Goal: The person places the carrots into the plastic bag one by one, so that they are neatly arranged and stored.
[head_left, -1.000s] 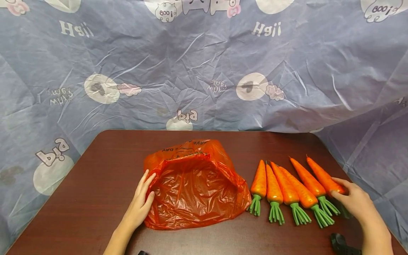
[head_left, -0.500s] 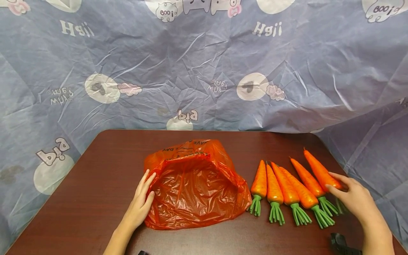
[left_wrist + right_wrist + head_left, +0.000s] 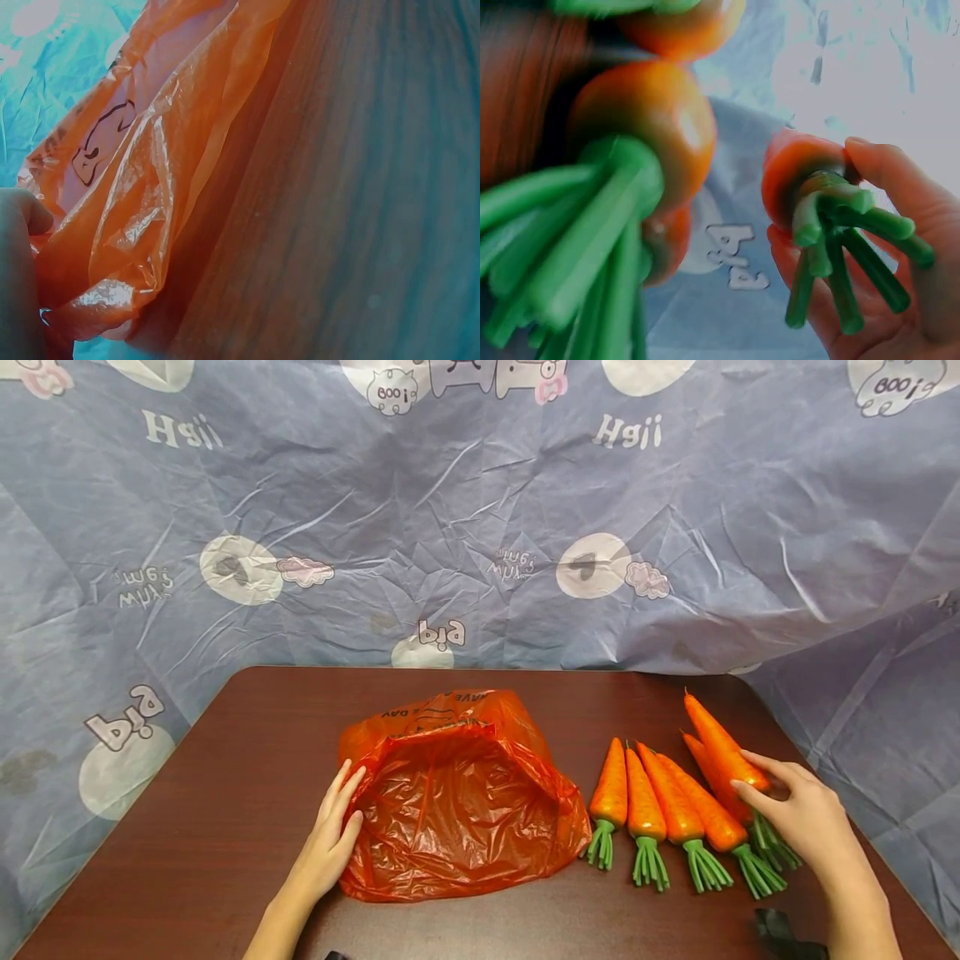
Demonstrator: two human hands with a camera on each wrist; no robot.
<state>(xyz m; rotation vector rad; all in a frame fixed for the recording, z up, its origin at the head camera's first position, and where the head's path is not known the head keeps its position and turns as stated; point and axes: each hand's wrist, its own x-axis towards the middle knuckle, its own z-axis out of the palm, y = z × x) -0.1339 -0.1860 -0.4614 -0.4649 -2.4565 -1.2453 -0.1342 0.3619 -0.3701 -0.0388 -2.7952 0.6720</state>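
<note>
A red plastic bag (image 3: 457, 818) lies on the table with its mouth gaping toward me. My left hand (image 3: 330, 835) rests at the bag's left rim, its fingers extended along the plastic; the left wrist view shows the thin wrinkled film (image 3: 150, 202) beside the hand. Between thumb and fingers, my right hand (image 3: 802, 806) grips a carrot (image 3: 716, 739) near its thick end, tip pointing away. In the right wrist view the held carrot's green stalks (image 3: 847, 232) hang past the palm. In the head view it overlaps another carrot (image 3: 703, 764), partly hidden.
Several more carrots (image 3: 675, 793) lie in a row right of the bag, green stalks toward me. The leftmost carrot (image 3: 611, 789) is right at the bag's edge. The dark brown table (image 3: 187, 827) ends at a printed cloth (image 3: 480, 527) hung behind.
My right hand has lifted the rightmost carrot and carried it left, over the neighbouring carrot. The left hand and the bag stay where they were.
</note>
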